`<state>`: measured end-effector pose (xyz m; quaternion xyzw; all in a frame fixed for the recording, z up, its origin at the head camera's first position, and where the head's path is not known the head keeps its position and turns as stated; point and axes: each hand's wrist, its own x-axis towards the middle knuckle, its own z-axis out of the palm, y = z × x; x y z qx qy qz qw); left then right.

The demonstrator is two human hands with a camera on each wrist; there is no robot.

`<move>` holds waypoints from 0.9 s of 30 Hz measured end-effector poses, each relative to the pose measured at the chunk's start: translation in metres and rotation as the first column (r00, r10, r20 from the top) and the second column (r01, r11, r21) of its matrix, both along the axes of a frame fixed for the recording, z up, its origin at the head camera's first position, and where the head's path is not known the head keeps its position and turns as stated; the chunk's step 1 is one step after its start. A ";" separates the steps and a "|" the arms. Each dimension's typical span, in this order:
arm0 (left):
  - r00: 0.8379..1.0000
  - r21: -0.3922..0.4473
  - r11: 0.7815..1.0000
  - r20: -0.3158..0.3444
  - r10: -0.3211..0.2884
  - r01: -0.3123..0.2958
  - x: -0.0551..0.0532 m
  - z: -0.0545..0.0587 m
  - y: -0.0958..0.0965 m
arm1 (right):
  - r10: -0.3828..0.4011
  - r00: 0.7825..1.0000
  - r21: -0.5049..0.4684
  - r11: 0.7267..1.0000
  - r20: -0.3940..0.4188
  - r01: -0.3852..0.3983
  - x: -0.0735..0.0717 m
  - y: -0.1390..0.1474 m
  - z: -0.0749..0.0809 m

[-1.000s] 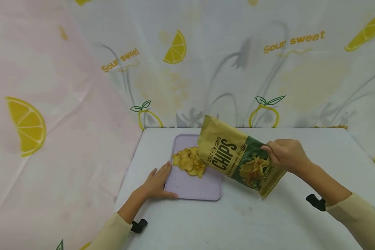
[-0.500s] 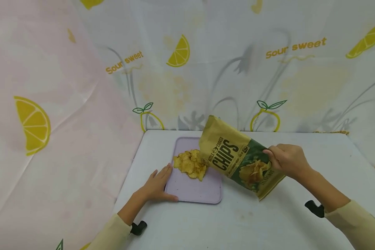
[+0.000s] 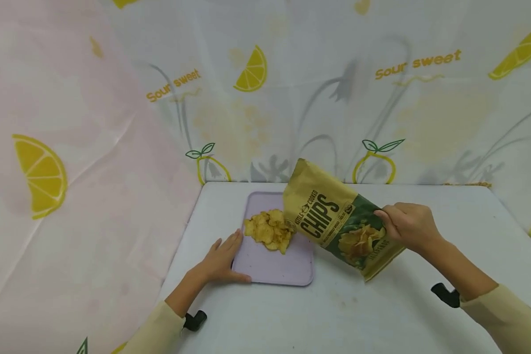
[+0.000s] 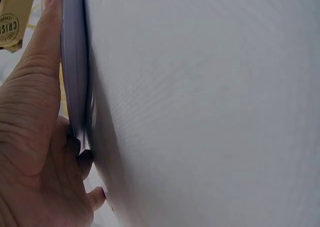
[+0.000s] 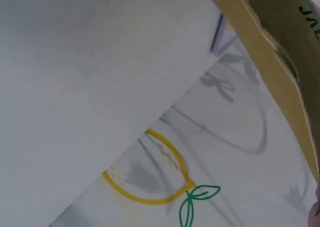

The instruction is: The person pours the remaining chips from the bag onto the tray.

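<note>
I've R hand (image 3: 408, 225) gripping the lower-right end of the chip bag (image 3: 323, 216), tilted, ctr-right of head view, its upper end over the tray (image 3: 274, 270). Prob. light, crinkly-soft, bit slick; I'd hold that end w/o squeezing, chips (image 3: 267, 231) being brittle. L hand (image 3: 220, 261): fingers extended along tray's left edge. Vs a sec ago, bag's upper end is slightly higher & further right; chips approx. same.

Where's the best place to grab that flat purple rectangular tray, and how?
Probably pinch the bare near right corner of the flat purple rectangular tray, coming from the right: its raised rim gives an edge to hold. The crinkly yellow chips lie farther back, the tilted gold-and-green bag overlaps the far right part, and the person's left hand spans the near left corner.
</note>
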<state>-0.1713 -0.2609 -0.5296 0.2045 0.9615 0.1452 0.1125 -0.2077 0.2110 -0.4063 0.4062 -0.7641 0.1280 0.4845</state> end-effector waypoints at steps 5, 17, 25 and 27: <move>1.000 0.005 1.000 0.012 0.008 -0.008 0.000 0.001 0.000 | -0.001 0.999 0.015 1.000 0.035 0.000 -0.002 -0.002 -0.002; 1.000 0.000 1.000 -0.003 0.011 -0.011 -0.001 0.004 -0.004 | 0.024 0.999 -0.009 1.000 0.043 -0.023 0.000 -0.003 0.002; 1.000 0.009 1.000 0.017 0.012 -0.012 0.000 0.002 -0.003 | 0.014 0.999 0.025 1.000 0.050 -0.015 0.004 -0.004 -0.001; 1.000 0.008 1.000 0.021 0.005 -0.005 0.000 0.002 -0.002 | 0.012 0.999 0.005 1.000 0.039 -0.012 0.004 -0.002 0.000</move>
